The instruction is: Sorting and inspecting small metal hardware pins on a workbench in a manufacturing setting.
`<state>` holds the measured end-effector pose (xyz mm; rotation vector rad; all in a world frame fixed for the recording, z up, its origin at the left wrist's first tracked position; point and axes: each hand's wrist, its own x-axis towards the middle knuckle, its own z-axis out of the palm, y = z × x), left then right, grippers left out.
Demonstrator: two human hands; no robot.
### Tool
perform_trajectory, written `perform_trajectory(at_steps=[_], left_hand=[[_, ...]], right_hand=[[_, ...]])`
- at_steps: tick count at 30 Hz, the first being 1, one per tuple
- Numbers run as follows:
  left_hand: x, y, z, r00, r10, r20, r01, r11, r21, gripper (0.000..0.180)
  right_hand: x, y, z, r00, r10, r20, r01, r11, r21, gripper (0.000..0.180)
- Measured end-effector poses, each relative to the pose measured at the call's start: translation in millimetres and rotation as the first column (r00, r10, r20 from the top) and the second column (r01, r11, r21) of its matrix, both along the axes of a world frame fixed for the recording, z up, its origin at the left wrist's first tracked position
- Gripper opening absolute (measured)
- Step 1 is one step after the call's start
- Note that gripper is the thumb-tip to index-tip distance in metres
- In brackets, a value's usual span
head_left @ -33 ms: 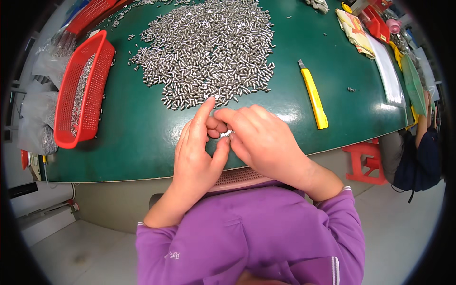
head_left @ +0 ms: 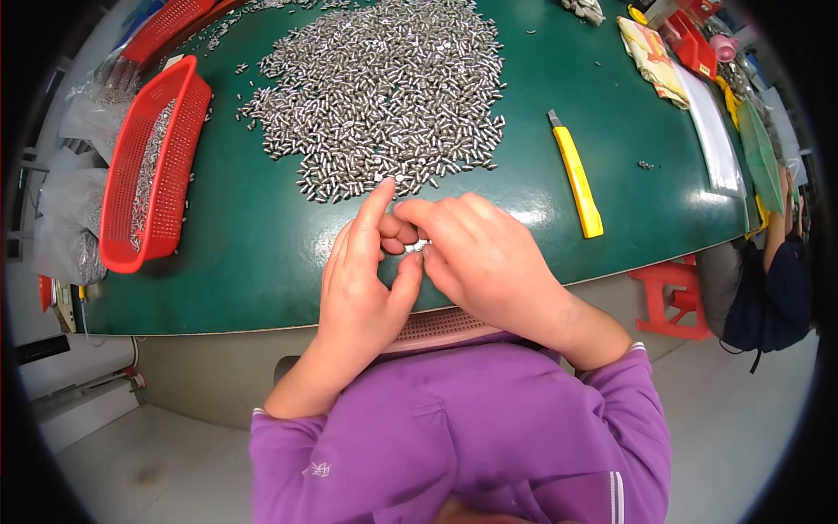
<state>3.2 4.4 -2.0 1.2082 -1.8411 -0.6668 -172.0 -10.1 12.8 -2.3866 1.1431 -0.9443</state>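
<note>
Under left hand [head_left: 356, 253] and right hand [head_left: 493, 258]: broad, glossy dark green tabletop [head_left: 253, 240], stretching well beyond the fingertips. Just past the left index fingertip, wide loose heap [head_left: 384, 96] of small silver bullet-shaped metal pieces, spread away from both hands. Lying mostly on their sides there, long axes every which way; a few with bright round ends up at the edge nearest the hands.

Well left of the left hand, long red perforated plastic basket [head_left: 186, 144], with more silver pieces inside; set lengthwise away from the hand, far end leaning right.

Low to the right of the right hand, past the table edge, red plastic stool [head_left: 656, 273]. Farther ahead on that side, long white plastic sheet [head_left: 709, 131]. Nearer, ahead and right of the right hand but apart from it, slim yellow utility knife [head_left: 576, 179], blade pointing away and slightly left.

Both hands close together at the near edge of the heap. On the left, index stretched straight ahead, other fingers curled in, thumb angled up and right. On the right, back of hand uppermost, fingers bent leftward, thumb tip tucked beneath.

Between the fingertips of both, a few silver held pieces [head_left: 417, 246], bright round ends showing. Lengths hidden by fingers, so cannot tell their long axis, nor how firmly each hand grips.
</note>
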Motion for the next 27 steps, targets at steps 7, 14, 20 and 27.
perform_trajectory(at_steps=[7,14,20,27], left_hand=[[2,0,2,0.999,-0.024,-0.049,0.025,0.999,0.021,0.081],[3,0,3,0.999,-0.040,-0.002,0.040,0.999,0.016,0.079],[4,0,4,0.998,-0.062,-0.008,0.062,0.997,0.034,0.077],[7,18,19,0.987,-0.160,0.029,0.153,0.974,0.167,0.079]], right_hand=[[-3,0,3,0.999,-0.003,0.053,0.000,0.999,0.049,0.052],[-4,0,4,0.995,0.000,0.103,-0.007,0.997,0.074,0.055],[-4,1,1,0.990,-0.013,0.142,0.001,0.997,0.080,0.054],[-15,17,11,0.993,0.058,0.101,-0.076,0.980,0.182,0.048]])
